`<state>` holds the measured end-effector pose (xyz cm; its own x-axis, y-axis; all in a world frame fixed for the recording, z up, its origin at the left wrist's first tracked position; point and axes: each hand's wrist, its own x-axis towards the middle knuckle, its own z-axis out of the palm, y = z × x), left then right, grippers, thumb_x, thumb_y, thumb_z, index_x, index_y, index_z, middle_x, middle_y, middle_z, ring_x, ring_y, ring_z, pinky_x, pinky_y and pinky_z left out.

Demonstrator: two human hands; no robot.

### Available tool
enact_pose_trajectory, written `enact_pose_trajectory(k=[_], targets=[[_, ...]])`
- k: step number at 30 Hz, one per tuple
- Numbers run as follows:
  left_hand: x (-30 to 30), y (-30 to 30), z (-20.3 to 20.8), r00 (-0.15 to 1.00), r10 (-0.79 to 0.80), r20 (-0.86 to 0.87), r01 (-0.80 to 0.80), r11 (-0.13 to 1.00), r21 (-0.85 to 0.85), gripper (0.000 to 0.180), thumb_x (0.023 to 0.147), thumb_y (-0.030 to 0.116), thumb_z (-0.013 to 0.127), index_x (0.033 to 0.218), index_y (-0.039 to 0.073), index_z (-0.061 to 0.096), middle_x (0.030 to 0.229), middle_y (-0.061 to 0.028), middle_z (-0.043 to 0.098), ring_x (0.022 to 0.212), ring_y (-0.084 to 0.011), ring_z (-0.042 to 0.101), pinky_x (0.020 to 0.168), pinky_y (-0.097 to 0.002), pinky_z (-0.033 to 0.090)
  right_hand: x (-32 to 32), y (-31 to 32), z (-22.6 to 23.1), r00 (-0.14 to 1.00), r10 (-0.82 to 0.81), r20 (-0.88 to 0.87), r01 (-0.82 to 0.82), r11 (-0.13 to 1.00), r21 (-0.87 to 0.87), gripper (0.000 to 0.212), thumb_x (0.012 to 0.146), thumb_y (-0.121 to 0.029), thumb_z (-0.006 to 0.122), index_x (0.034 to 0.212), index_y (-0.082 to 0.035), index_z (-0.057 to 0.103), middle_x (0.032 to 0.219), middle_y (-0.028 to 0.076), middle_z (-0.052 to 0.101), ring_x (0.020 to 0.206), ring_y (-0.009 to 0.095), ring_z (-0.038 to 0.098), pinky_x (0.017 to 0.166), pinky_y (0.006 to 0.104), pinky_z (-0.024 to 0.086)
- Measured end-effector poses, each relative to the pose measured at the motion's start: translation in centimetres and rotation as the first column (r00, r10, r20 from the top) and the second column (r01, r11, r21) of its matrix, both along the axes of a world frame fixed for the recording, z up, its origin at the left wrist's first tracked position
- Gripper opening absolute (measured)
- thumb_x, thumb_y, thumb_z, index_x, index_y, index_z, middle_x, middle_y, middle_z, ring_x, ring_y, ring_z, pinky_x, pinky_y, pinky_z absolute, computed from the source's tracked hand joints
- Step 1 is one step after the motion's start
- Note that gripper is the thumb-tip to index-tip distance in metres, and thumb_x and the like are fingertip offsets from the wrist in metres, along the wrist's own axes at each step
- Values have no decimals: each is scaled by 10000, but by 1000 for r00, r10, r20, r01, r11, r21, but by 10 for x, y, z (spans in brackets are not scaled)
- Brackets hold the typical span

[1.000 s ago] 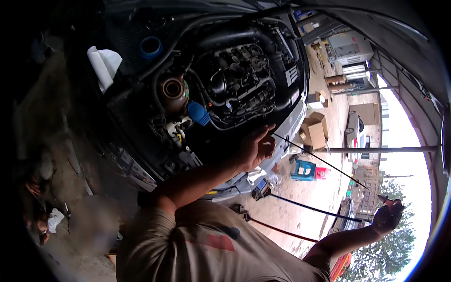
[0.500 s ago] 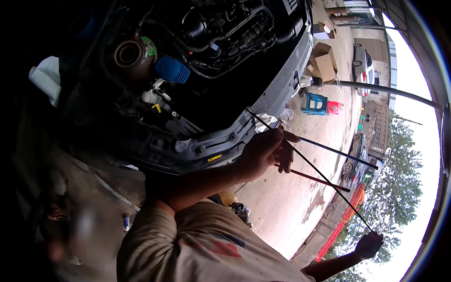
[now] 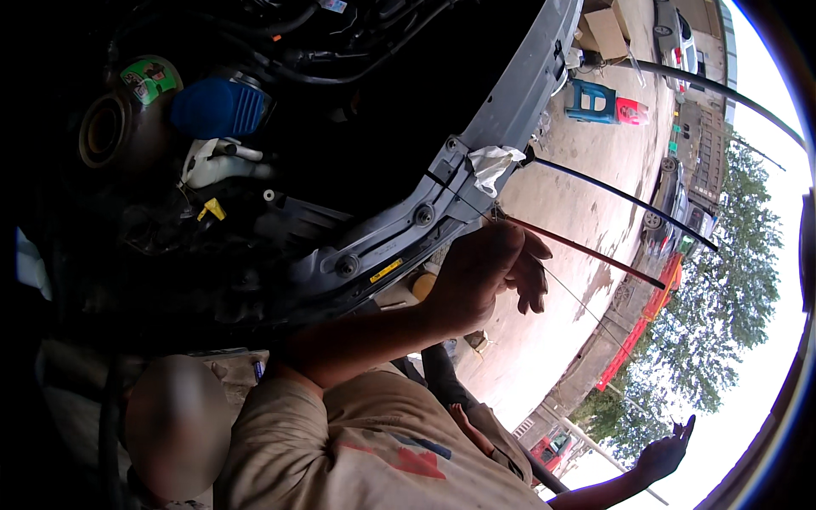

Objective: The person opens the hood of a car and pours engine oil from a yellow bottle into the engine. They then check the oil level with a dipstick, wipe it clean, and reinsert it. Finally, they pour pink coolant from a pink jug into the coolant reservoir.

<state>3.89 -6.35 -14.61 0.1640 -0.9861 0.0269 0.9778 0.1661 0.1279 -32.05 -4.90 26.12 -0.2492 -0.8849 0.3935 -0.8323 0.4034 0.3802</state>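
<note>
My left hand (image 3: 489, 276) hangs over the front crossmember (image 3: 382, 225) of a car's open engine bay, its fingers curled around a thin rod (image 3: 582, 306). The rod slants from above the crossmember, passes behind that hand and fades to a faint line against the trees. That line points towards the fingertips of my right hand (image 3: 667, 450), far out at the lower right; one finger there sticks out. A crumpled white cloth (image 3: 493, 166) lies on the crossmember, just beyond my left hand.
The bay holds a blue cap (image 3: 217, 108), a brown rounded reservoir (image 3: 127, 136) and a yellow tab (image 3: 212, 209). Beyond stand a dark pole (image 3: 629, 204), a red pole (image 3: 586, 251), a blue stool (image 3: 591, 102) and a cardboard box (image 3: 608, 32). A blurred round shape (image 3: 178, 429) is at lower left.
The view has shifted, bringing the crossmember and reservoir larger and nearer. The rod looks thinner and fainter. A finger of my right hand now sticks out, where before the hand was closed at the rod's end.
</note>
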Motion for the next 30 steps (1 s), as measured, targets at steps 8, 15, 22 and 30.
enact_pose_trajectory(k=[8, 15, 22, 30], targets=[[2, -2, -7, 997, -7, -80, 8, 1000, 14, 438, 1031, 365, 335, 1001, -32, 517, 730, -135, 628, 642, -190, 653, 568, -296, 519, -44, 0, 15, 942, 334, 17, -334, 938, 94, 616, 811, 94, 386, 1422, 30, 343, 1322, 199, 534, 1106, 223, 593, 834, 263, 460], [7, 2, -7, 987, -86, -138, 85, 996, -13, 388, 1033, 332, 341, 1015, -23, 497, 769, -139, 619, 688, -193, 656, 614, -305, 531, -18, -13, 9, 908, 228, -352, -100, 933, 345, 536, 870, 62, 319, 1404, 34, 360, 1451, 145, 414, 1202, 229, 549, 924, 292, 430], [11, 5, -3, 988, -74, -133, 72, 997, -18, 380, 1031, 330, 347, 1005, -18, 498, 758, -144, 619, 679, -199, 655, 615, -311, 535, -36, -9, 19, 967, 254, 19, -254, 953, 163, 489, 941, -37, 295, 1425, -25, 364, 1413, 134, 443, 1201, 268, 542, 904, 316, 442], [13, 7, -3, 986, -86, -146, 81, 996, -36, 383, 1031, 333, 348, 1008, -15, 505, 764, -125, 619, 684, -187, 652, 628, -305, 537, -54, -4, 29, 874, 396, 281, -423, 905, 39, 401, 1030, -236, 334, 1354, -22, 432, 1292, 167, 503, 752, 142, 575, 592, 244, 437]])
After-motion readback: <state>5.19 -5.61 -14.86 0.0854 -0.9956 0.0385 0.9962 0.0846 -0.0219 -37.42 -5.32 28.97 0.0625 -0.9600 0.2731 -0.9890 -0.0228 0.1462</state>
